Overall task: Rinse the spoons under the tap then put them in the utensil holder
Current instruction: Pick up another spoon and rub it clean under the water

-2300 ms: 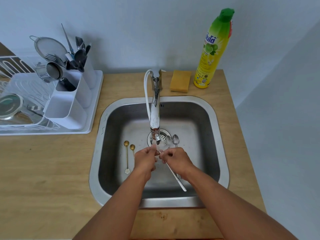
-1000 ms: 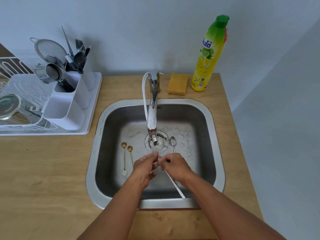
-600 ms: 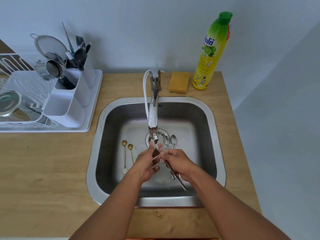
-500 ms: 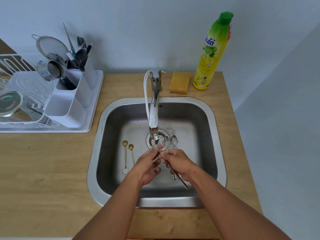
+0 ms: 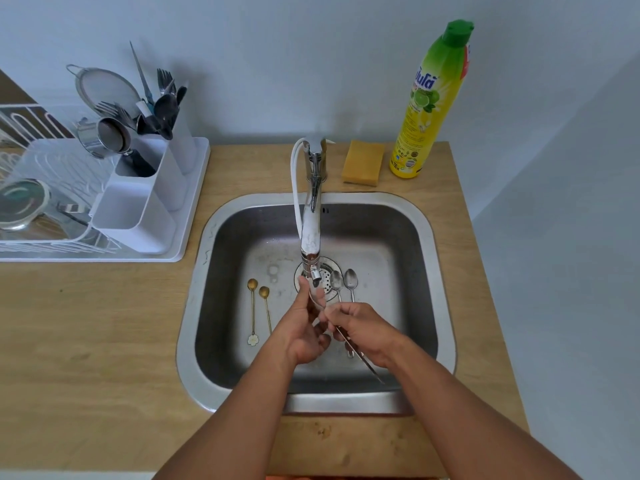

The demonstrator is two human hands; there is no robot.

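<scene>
My right hand (image 5: 363, 329) grips a long silver spoon (image 5: 360, 355) by its handle, which slants down to the right. Its bowl sits just under the tap (image 5: 311, 233) spout, where my left hand (image 5: 304, 327) rubs it with thumb and fingers. Two silver spoons (image 5: 350, 280) lie on the sink floor beside the drain. Two small gold spoons (image 5: 252, 306) lie to the left in the steel sink (image 5: 194, 306). The white utensil holder (image 5: 138, 206) stands on the drying rack at left, with forks and spoons in its rear compartment.
A white dish rack tray (image 5: 187, 202) holds a strainer, a metal cup and a lid. A yellow sponge (image 5: 363, 162) and a green-yellow dish soap bottle (image 5: 429, 98) stand behind the sink. The wooden counter (image 5: 86, 323) surrounds the sink.
Both hands have shifted slightly up toward the spout with the spoon. My left hand's fingers have moved over the spoon's bowl. The spoons on the sink floor have not moved.
</scene>
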